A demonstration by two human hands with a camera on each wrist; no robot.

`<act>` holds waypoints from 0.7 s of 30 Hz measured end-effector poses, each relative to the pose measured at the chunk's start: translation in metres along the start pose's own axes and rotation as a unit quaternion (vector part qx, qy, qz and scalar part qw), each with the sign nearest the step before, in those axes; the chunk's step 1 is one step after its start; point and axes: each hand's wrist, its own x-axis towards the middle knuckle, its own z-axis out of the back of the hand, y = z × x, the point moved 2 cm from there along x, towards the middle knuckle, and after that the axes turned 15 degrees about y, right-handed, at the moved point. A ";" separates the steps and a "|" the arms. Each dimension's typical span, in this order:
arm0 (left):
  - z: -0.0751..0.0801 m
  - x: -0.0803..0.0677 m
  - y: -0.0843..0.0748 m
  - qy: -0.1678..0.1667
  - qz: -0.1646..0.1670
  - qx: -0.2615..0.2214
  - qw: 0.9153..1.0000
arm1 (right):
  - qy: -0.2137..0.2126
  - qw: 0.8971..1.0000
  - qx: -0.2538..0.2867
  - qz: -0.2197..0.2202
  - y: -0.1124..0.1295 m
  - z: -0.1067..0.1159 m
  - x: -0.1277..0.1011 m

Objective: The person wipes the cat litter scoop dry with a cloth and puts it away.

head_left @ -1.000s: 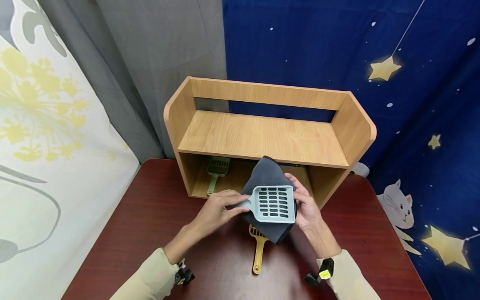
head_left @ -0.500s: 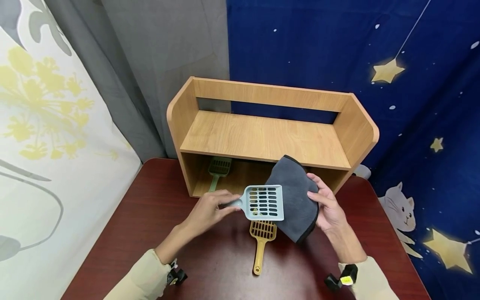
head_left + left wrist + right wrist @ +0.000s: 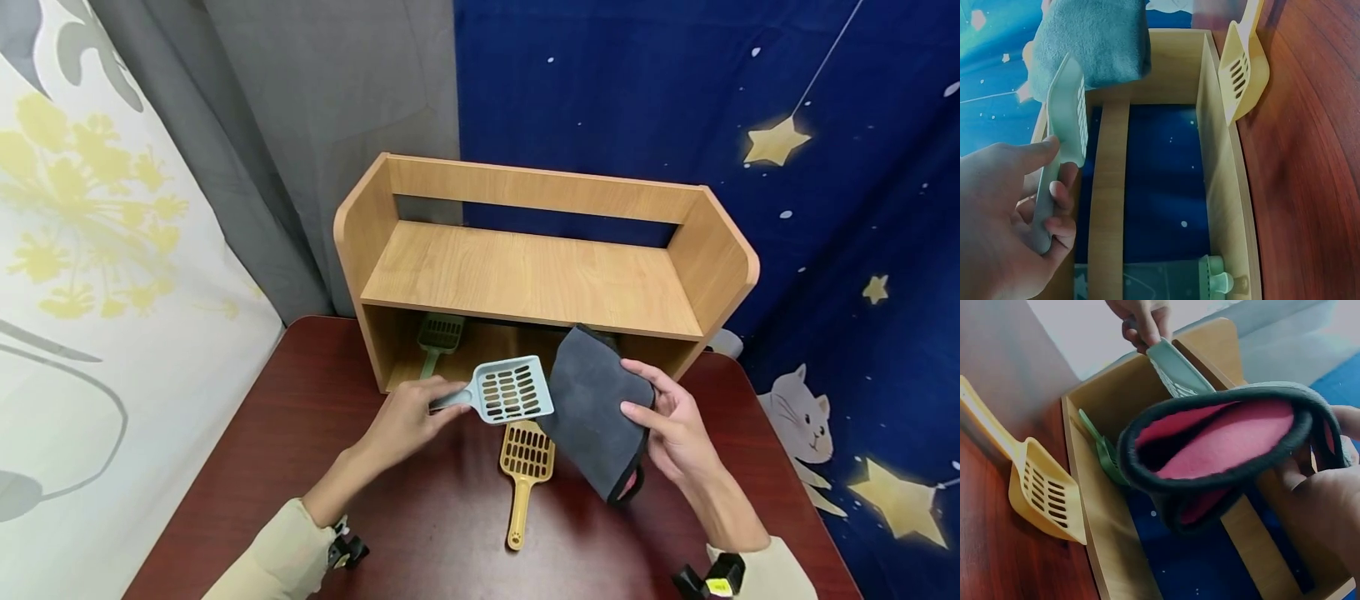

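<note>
A light blue slotted litter scoop is held by its handle in my left hand, head toward the right. In the left wrist view the fingers wrap round the scoop's handle. My right hand grips a folded dark grey cloth by its right side. The right wrist view shows the cloth's pink inner side and black edging. Scoop and cloth are apart in the head view. Below them a yellow litter scoop lies on the table, its handle toward me.
A wooden shelf stands at the back of the dark red table. Inside its lower compartment, on the left, sits a green litter scoop. Grey and blue curtains hang behind.
The cloth, earlier behind the blue scoop, has moved right with my right hand. My left hand has drawn the scoop left and tilted it. More of the yellow scoop shows.
</note>
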 end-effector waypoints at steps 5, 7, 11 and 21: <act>0.000 0.002 0.001 0.004 0.020 -0.004 1.000 | -0.012 0.995 -0.095 0.019 -0.001 -0.013 -0.004; -0.001 0.004 0.001 0.000 0.024 -0.002 1.000 | -0.024 0.991 -0.132 0.021 -0.003 -0.018 -0.004; -0.001 0.006 -0.001 -0.008 0.029 -0.003 1.000 | -0.054 0.974 -0.220 0.019 -0.012 -0.030 -0.001; -0.009 0.019 -0.013 -0.011 0.017 -0.026 0.999 | -0.073 0.940 -0.317 0.101 -0.048 -0.066 0.013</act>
